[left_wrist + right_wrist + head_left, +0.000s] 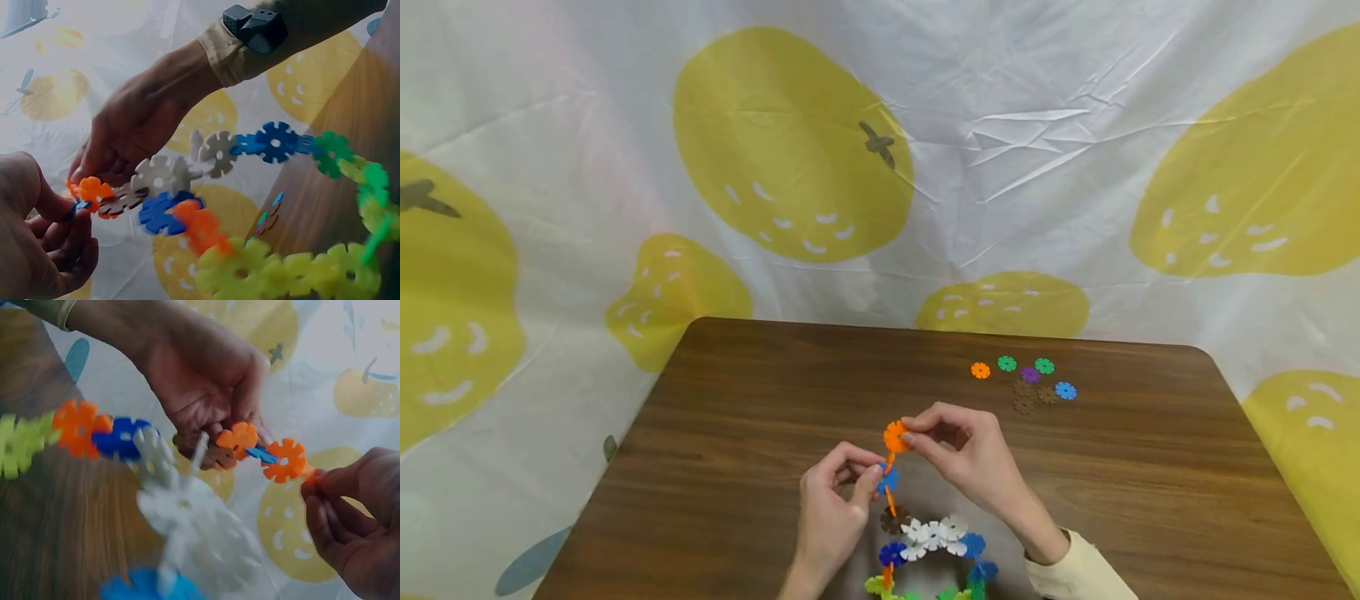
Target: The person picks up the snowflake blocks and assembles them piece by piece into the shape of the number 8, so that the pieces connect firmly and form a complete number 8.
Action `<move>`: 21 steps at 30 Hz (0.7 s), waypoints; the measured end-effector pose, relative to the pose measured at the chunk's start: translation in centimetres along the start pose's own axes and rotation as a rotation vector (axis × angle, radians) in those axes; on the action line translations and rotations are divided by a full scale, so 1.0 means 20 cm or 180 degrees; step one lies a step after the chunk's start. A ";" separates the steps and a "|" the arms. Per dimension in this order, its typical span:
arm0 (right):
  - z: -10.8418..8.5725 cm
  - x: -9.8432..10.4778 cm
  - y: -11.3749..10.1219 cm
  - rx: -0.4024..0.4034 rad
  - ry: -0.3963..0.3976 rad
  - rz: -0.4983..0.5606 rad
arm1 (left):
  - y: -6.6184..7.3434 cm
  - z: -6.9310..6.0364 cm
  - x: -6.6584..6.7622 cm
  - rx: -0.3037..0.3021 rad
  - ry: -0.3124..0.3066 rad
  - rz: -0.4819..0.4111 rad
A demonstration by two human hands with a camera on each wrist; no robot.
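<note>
A chain of notched plastic discs hangs between both hands. My right hand (976, 462) pinches the orange disc (894, 436) at its upper end between thumb and fingers. Lower down, the left hand (833, 504) pinches a blue disc (888, 478) by its edge. A second orange disc (285, 460) joins those two. Below the blue disc another orange disc (237, 439) leads to a brown disc (893, 522), slotted beside white discs (933, 535). These belong to a loop of linked discs, with dark blue (164, 214), yellow-green (240, 272) and green (334, 154) parts.
On the far right of the brown wooden table (760, 375) lie several loose discs: orange (981, 371), green (1007, 363), purple (1031, 375), brown (1024, 406) and blue (1065, 391). A white curtain with yellow fruit (793, 142) hangs behind the table's back edge.
</note>
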State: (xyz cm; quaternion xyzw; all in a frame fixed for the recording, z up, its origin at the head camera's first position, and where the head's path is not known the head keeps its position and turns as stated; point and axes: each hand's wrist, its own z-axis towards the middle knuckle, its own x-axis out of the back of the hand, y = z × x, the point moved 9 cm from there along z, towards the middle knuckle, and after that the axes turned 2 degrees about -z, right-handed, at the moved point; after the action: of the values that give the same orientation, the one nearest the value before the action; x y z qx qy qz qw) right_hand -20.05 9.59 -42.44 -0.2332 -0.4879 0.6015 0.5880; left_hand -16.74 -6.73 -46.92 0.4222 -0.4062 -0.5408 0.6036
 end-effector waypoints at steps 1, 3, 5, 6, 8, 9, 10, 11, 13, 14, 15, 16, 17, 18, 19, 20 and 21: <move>0.00 0.00 0.00 -0.0012 0.0002 -0.0012 | 0.00 0.00 0.00 -0.0007 0.0034 0.0028; -0.01 0.00 0.00 -0.0062 0.0001 -0.0021 | 0.01 0.00 0.01 -0.0021 0.0072 0.0062; -0.02 0.00 0.02 -0.0124 -0.0021 0.0026 | 0.02 0.00 0.01 -0.0025 0.0079 0.0080; -0.02 0.00 0.03 -0.0150 -0.0034 0.0066 | 0.02 0.01 0.01 -0.0019 0.0068 0.0077; -0.02 0.02 0.05 -0.0140 -0.0046 0.0103 | 0.02 0.01 0.00 0.0014 0.0027 0.0040; -0.02 0.03 0.07 -0.0124 -0.0038 0.0100 | 0.02 0.01 0.00 0.0034 0.0007 0.0015; -0.02 0.05 0.09 -0.0094 0.0008 0.0050 | 0.01 0.02 0.00 0.0061 -0.0007 -0.0017; -0.02 0.09 0.12 -0.0062 0.0108 -0.0059 | 0.01 0.02 0.00 0.0084 -0.0015 -0.0051; -0.01 0.20 0.22 -0.0115 0.0400 -0.0435 | 0.00 0.02 0.01 0.0127 -0.0019 -0.0102; -0.01 0.27 0.30 -0.0223 0.0575 -0.0685 | 0.00 0.02 0.01 0.0142 -0.0011 -0.0121; -0.01 0.35 0.38 -0.0362 0.0746 -0.0960 | 0.00 0.02 0.02 0.0153 -0.0007 -0.0133; -0.02 0.42 0.47 -0.0521 0.0905 -0.1238 | -0.01 0.02 0.02 0.0161 -0.0006 -0.0136; -0.03 0.49 0.56 -0.0708 0.1020 -0.1496 | -0.01 0.02 0.03 0.0156 -0.0007 -0.0131; -0.05 0.55 0.65 -0.0899 0.1079 -0.1737 | -0.01 0.02 0.03 0.0151 -0.0010 -0.0123; -0.06 0.61 0.73 -0.1064 0.1101 -0.1952 | -0.01 0.02 0.04 0.0147 -0.0011 -0.0129; -0.08 0.65 0.79 -0.1200 0.1121 -0.2124 | -0.01 0.02 0.04 0.0139 -0.0011 -0.0130; -0.10 0.67 0.85 -0.1300 0.1107 -0.2248 | -0.01 0.02 0.04 0.0134 -0.0014 -0.0134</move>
State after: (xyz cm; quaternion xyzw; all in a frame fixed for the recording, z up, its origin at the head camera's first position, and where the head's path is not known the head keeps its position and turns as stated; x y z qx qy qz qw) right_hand -29.26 25.65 -53.90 -0.2613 -0.5403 0.2069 0.7726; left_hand -17.20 -7.52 -46.97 0.4420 -0.4098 -0.5457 0.5821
